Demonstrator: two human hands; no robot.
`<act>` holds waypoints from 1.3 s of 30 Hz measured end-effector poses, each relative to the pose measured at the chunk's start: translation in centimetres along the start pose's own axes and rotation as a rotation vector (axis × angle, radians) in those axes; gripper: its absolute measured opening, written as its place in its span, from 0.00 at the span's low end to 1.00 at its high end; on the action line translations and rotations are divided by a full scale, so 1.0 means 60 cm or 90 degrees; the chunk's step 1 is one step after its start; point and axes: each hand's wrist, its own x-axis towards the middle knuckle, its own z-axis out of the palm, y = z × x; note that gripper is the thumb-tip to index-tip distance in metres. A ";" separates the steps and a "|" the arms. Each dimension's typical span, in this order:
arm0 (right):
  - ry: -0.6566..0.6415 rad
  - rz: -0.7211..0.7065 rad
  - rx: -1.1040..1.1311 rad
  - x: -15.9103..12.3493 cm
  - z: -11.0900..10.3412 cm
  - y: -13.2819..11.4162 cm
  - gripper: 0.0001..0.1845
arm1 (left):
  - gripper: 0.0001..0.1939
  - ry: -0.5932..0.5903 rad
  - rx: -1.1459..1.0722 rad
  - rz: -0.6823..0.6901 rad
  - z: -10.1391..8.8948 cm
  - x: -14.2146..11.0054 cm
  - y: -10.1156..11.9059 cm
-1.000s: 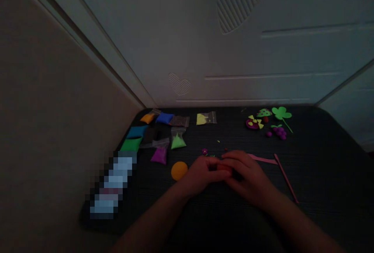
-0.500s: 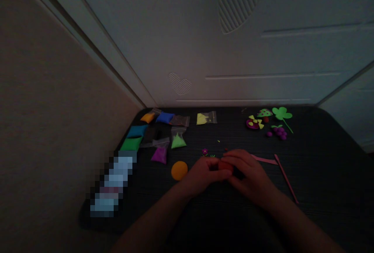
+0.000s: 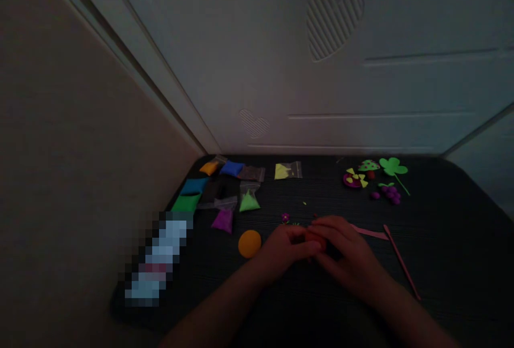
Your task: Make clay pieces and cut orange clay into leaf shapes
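Clay, by the look of it, makes up the red lump [image 3: 317, 238] held between the left hand [image 3: 283, 249] and the right hand [image 3: 345, 251], over the middle of the dark tabletop [image 3: 450, 262]. Both hands are closed in around it, the left thumb across its near side and the right fingers curved over it; in this dim light its full shape is hard to tell. An orange disc [image 3: 249, 243] lies near the left wrist, and a small purple flower [image 3: 285, 217] sits just beyond the left hand. Past the right hand lie a pink strip [image 3: 371, 232] and a slim pink stick [image 3: 402, 262]. Farther back are a purple bag [image 3: 223, 221], a light green bag [image 3: 249, 202], a yellow bag [image 3: 282, 171], a green clover [image 3: 392, 166] and purple grapes [image 3: 391, 194].
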 end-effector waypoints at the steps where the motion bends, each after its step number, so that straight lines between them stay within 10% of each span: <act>1: 0.001 -0.005 0.000 0.000 0.000 0.000 0.22 | 0.12 -0.007 -0.011 0.002 0.000 0.001 -0.001; 15: -0.013 -0.003 -0.009 -0.004 0.005 0.001 0.22 | 0.12 0.022 0.031 0.030 0.001 -0.001 -0.003; 24: 0.037 0.080 -0.051 -0.002 0.003 0.006 0.26 | 0.18 0.349 0.504 0.165 -0.056 -0.013 0.048; 28: 0.075 0.139 -0.045 0.002 0.004 0.015 0.23 | 0.09 0.216 0.784 0.173 -0.080 0.015 0.080; 39: 0.098 0.163 -0.034 0.005 0.005 0.030 0.22 | 0.03 0.013 0.875 0.110 -0.092 0.094 0.104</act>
